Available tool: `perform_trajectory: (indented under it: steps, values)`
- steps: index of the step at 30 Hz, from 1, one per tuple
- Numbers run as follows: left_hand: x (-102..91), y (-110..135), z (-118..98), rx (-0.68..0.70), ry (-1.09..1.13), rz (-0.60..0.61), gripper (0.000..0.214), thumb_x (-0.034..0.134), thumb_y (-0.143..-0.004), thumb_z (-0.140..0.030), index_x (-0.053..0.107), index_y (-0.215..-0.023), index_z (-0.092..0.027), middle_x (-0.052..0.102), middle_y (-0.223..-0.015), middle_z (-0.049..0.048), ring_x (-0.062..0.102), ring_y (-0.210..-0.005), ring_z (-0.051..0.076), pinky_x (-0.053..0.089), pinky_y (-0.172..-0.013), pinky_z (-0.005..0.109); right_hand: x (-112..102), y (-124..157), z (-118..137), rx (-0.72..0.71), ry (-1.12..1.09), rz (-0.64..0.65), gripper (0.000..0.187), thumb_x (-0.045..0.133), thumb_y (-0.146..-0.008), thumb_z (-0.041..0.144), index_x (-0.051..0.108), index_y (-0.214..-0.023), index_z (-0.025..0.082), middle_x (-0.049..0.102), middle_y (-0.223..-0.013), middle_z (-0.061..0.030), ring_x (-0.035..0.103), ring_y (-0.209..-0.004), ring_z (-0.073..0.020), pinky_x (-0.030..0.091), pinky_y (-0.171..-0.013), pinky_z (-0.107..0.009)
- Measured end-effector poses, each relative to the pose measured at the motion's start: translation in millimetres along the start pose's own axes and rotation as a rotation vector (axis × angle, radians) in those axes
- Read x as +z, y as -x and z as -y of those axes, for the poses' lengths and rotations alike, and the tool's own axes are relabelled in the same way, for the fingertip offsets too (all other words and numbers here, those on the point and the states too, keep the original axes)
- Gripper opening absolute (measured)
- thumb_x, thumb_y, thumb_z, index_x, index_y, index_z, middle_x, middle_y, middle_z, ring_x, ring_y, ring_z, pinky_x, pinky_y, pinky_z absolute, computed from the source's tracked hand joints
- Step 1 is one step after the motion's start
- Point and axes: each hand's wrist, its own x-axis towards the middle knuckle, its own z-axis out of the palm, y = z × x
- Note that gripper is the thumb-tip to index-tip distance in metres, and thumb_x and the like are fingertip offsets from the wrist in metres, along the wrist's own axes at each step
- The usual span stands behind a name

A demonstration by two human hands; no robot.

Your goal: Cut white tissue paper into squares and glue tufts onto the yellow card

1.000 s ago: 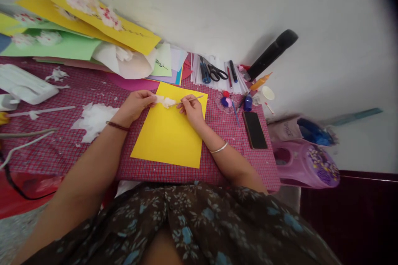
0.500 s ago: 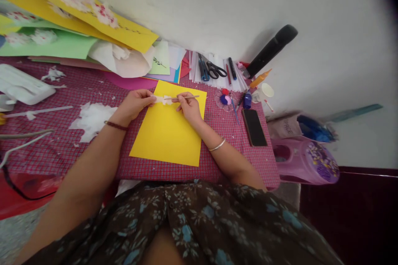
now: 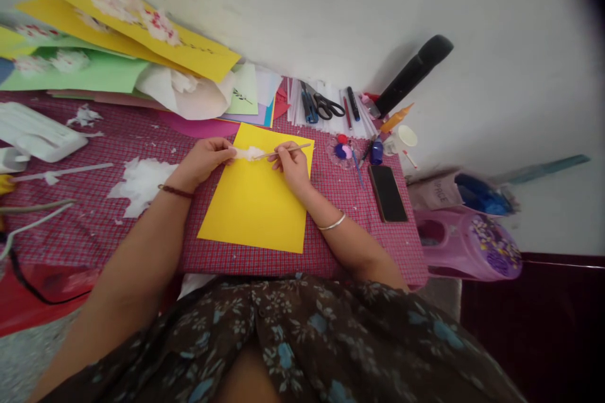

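A yellow sheet of paper (image 3: 258, 201) lies on the red checked cloth (image 3: 118, 214) in front of me. My left hand (image 3: 208, 160) pinches a small white tuft of tissue (image 3: 248, 153) at the sheet's top edge. My right hand (image 3: 290, 164) is closed round a thin paintbrush (image 3: 288, 151), and the brush tip touches the tuft. Both wrists wear a bangle or band.
White tissue scraps (image 3: 139, 179) lie to the left. Coloured paper sheets (image 3: 142, 44) are stacked at the back left. Scissors (image 3: 326, 107), pens, a paint palette (image 3: 343, 151), a small cup (image 3: 405, 136) and a black phone (image 3: 387, 192) lie to the right. A pink plastic container (image 3: 467, 245) stands off the table's right edge.
The hands have hardly moved. The brush shifted slightly along the tuft, and the view drifted a little.
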Motion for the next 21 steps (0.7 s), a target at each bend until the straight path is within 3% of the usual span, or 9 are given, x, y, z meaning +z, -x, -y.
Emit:
perform_trajectory:
  steps: [12, 21]
  values:
    - [2.7, -4, 3, -0.036, 0.043, -0.034, 0.013, 0.071, -0.075, -0.025, 0.069, -0.064, -0.018, 0.062, -0.063, 0.0022, 0.052, -0.06, 0.014, 0.039, -0.061, 0.027, 7, -6, -4, 0.011, 0.052, 0.068, 0.027, 0.067, -0.094, 0.047, 0.055, -0.085, 0.024, 0.072, -0.068, 0.0035, 0.059, -0.048, -0.0091, 0.048, -0.049, -0.02]
    - [9.2, 6, -8, -0.042, -0.123, -0.009, 0.012, 0.081, -0.066, -0.03, 0.075, -0.063, -0.019, 0.055, -0.053, -0.0008, 0.041, -0.051, 0.013, 0.025, -0.05, 0.028, 6, -9, -13, 0.006, 0.042, 0.059, 0.024, 0.065, -0.096, 0.046, 0.057, -0.089, 0.024, 0.077, -0.077, 0.002, 0.06, -0.047, -0.0084, 0.047, -0.048, -0.02]
